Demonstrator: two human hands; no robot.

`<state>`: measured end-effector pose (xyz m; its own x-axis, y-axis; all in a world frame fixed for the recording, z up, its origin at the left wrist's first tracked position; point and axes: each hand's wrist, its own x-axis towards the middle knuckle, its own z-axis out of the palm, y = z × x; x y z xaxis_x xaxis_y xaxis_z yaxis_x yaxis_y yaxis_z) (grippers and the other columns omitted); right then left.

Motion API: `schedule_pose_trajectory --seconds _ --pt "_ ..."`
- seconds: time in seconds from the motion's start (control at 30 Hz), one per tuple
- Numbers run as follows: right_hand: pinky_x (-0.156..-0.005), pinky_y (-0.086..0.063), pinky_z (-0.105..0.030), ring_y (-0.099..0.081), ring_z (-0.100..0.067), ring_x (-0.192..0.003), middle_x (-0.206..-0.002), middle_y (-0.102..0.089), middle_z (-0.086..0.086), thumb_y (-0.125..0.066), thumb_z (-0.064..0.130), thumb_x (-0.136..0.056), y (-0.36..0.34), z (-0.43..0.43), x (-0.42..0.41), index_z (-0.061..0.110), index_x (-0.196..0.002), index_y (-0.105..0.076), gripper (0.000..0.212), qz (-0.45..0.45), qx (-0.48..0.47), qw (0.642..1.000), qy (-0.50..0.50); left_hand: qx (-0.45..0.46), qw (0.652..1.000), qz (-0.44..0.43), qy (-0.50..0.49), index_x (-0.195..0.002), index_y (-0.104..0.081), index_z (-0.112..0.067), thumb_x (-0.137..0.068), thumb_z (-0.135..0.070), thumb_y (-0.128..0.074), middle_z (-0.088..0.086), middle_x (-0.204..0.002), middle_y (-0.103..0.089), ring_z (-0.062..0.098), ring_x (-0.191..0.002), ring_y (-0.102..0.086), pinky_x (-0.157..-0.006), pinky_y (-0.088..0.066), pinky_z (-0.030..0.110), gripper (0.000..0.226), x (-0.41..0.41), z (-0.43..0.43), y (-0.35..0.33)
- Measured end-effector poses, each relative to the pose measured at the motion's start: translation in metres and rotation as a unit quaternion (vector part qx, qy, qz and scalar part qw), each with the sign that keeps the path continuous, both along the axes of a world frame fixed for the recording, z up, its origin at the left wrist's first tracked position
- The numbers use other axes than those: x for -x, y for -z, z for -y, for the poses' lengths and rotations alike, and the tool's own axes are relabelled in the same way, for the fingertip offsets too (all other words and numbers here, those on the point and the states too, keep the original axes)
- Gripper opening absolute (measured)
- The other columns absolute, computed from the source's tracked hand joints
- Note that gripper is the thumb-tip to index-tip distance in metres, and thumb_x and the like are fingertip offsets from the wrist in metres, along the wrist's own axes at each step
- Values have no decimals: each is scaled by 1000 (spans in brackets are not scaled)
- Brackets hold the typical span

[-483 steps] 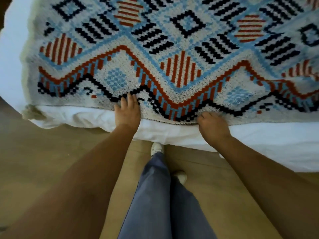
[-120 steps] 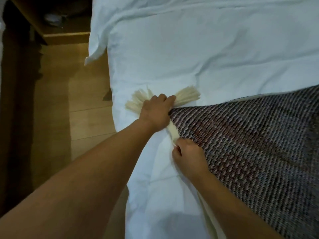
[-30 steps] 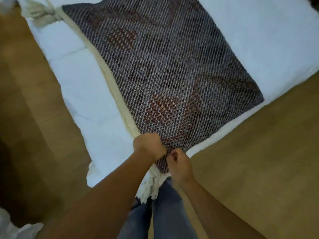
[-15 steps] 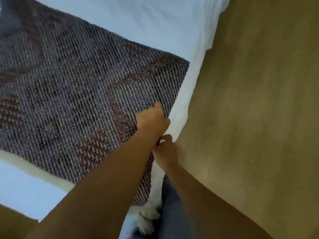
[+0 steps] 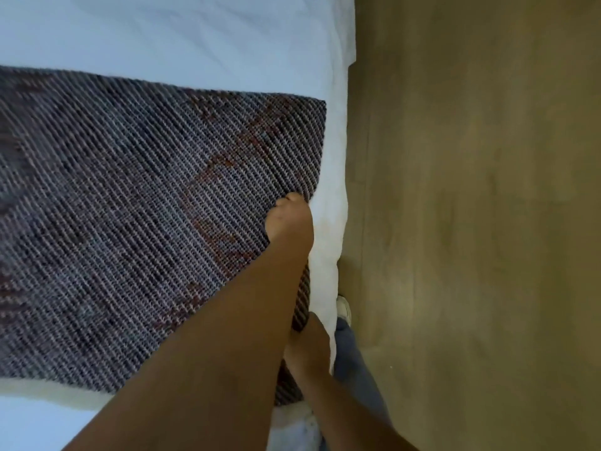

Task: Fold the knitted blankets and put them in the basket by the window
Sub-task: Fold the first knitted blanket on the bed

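1. No text, label, brand, number or sign can be read anywhere in the head view.
2. The knitted blanket under the hands carries only a woven pattern of dark and reddish stitches, with no letters or tag showing.
3. The white bed sheet beyond the hands is plain and unprinted.
4. The wooden floor to the right of the hands bears no markings.
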<state>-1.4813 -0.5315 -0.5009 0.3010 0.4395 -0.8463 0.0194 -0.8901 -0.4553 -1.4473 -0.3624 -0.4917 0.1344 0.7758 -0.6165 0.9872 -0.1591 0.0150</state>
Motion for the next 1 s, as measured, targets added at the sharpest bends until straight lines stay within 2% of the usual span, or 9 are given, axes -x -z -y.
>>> schedule_pose_trajectory --seconds 0.13,0.27,0.37,0.47,0.53,0.6,0.7,0.93,1.0 --pt "-79 -48 -34 -62 -28 -98 -106 -62 -8 -49 41 -93 -17 -3 42 10 -109 -49 35 142 -7 989 50 -35 988 142 -47 -115 -54 3 -95 -3 -42 20 -121 -58 35 -110 -57 -90 -47 40 24 34 -11 -26" --pt "-80 -46 -34 -60 -30 -100 -102 -61 -9 -46 38 -94 -43 -7 83 9 -107 -47 31 215 -27 973 84 -27 948 295 -120 -106 -56 7 -94 -5 -41 18 -106 -59 34 -102 -58 -73 -42 35 23 85 -13 -46" --pt "-79 -49 -37 -61 -30 -93 -92 -59 -6 -50 31 -92 -62 -8 119 11 -98 -45 21 202 -69 974 75 -11 912 354 -206 -113 -55 7 -92 -4 -41 23 -116 -59 37 -106 -56 -80 -45 36 28 125 -20 -61" --pt "-81 -48 -35 -59 -28 -93 -96 -61 -10 -53 23 -89 -74 -14 152 10 -101 -47 19 197 -112 974 14 19 879 380 -288 -118 -54 6 -93 -8 -43 22 -111 -58 35 -101 -58 -84 -48 37 31 152 -33 -70" --pt "-71 -39 -29 -53 -23 -81 -80 -53 -5 -52 19 -88 -77 -22 167 13 -92 -44 12 204 -158 966 -22 42 861 402 -310 -109 -58 4 -91 -16 -51 19 -103 -60 32 -95 -60 -85 -53 38 27 163 -42 -72" --pt "-67 -31 -26 -49 -20 -78 -77 -50 -4 -50 20 -89 -79 -34 180 13 -91 -43 10 196 -194 961 -38 32 863 409 -296 -86 -58 -5 -90 -18 -57 15 -93 -61 29 -89 -60 -87 -54 41 13 171 -50 -71" --pt "-68 -31 -25 -47 -17 -77 -83 -50 -6 -49 22 -91 -74 -50 200 8 -100 -48 16 171 -232 957 -40 -10 884 383 -268 -67 -47 -12 -90 -15 -57 6 -69 -51 26 -78 -54 -79 -51 39 25 189 -64 -68" --pt "-66 -34 -22 -58 -23 -81 -93 -61 -10 -47 25 -95 -69 -85 259 10 -110 -47 21 150 -264 951 -59 -50 902 359 -234 -91 -53 -11 -96 -13 -50 3 -75 -51 25 -77 -52 -69 -46 34 6 262 -106 -62" --pt "-56 -32 -21 -53 -17 -68 -81 -55 -4 -46 23 -95 -66 -99 282 12 -103 -45 14 152 -263 950 -70 -52 903 359 -230 -99 -56 -10 -97 -15 -49 1 -72 -49 25 -77 -51 -67 -43 34 9 289 -120 -60"
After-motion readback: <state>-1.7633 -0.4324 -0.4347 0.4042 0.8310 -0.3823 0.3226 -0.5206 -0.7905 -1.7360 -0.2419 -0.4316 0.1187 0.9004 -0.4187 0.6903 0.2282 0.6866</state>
